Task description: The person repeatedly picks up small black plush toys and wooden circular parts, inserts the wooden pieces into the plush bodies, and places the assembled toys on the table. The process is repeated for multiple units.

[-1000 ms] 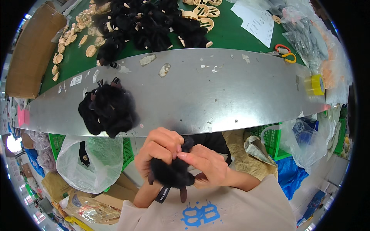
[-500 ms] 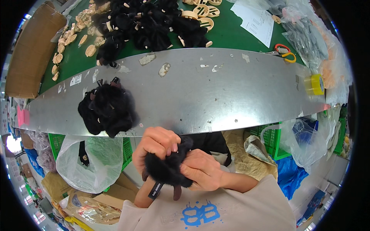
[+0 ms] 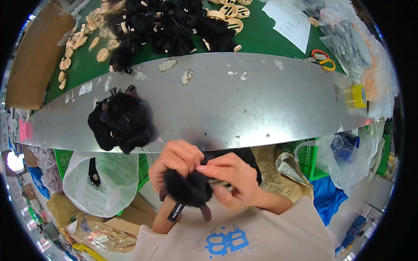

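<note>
A small black plush toy (image 3: 188,188) with brown ear-like flaps and a dark fabric label (image 3: 176,212) is in front of my chest, just off the near edge of the metal table. My left hand (image 3: 174,162) is closed round its upper left side, thumb and fingers sunk into the fur. My right hand (image 3: 233,180) is at its upper right, with bent fingers together and their tips pressed on the fur beside the left fingertips. The right thumb is smeared by motion below. Behind the fingers, part of the toy is hidden.
Black plush pieces (image 3: 124,122) lie left on the metal table (image 3: 226,104). Behind are more black plush toys (image 3: 174,30), beige plastic discs (image 3: 235,25), scissors (image 3: 322,60), a paper sheet (image 3: 289,24) and yellow tape (image 3: 359,95). A plastic-lined green crate (image 3: 143,172) stands below left.
My right hand has shifted its grip up the toy, its fingertips now by my left fingers and its thumb off the lower side. The toy has turned a little.
</note>
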### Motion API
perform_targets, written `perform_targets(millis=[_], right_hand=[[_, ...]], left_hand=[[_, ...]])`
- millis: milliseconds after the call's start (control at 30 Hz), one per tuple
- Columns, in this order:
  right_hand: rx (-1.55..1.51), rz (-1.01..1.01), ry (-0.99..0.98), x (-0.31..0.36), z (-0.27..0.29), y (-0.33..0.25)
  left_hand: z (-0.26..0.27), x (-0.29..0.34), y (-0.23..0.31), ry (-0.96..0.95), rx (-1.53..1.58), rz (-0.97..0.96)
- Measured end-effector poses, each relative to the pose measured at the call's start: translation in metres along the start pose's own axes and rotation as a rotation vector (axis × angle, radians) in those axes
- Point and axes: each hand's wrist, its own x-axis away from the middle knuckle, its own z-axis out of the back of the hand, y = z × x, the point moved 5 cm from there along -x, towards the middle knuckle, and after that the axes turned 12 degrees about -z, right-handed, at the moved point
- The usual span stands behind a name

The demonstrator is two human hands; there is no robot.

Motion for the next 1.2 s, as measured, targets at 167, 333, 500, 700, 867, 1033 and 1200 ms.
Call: perform_targets(millis=[167, 333, 500, 700, 867, 1033, 1200], right_hand=[[0.106, 0.118, 0.186, -0.007, -0.007, -0.001], [0.132, 0.159, 0.237, -0.009, -0.014, -0.004], [-0.039, 0.039, -0.033, -0.011, -0.017, 0.015], [-0.081, 0.021, 0.284, -0.015, -0.002, -0.001], [-0.233, -0.016, 0.221, -0.02, 0.012, -0.003], [-0.195, 0.092, 0.204, -0.018, 0.03, 0.003], [-0.119, 0.079, 0.277, -0.025, 0.039, 0.009]], left_hand=[[0.005, 0.004, -0.008, 0.003, 0.02, 0.018], [0.008, 0.008, -0.01, 0.163, -0.021, 0.039], [0.006, 0.012, -0.003, 0.168, -0.192, -0.08], [-0.023, 0.016, -0.009, 0.149, -0.435, -0.155], [-0.03, 0.007, -0.016, -0.012, -0.399, -0.192], [-0.033, 0.015, -0.012, -0.206, -0.432, -0.034], [-0.041, 0.017, -0.01, -0.231, -0.532, -0.06]])
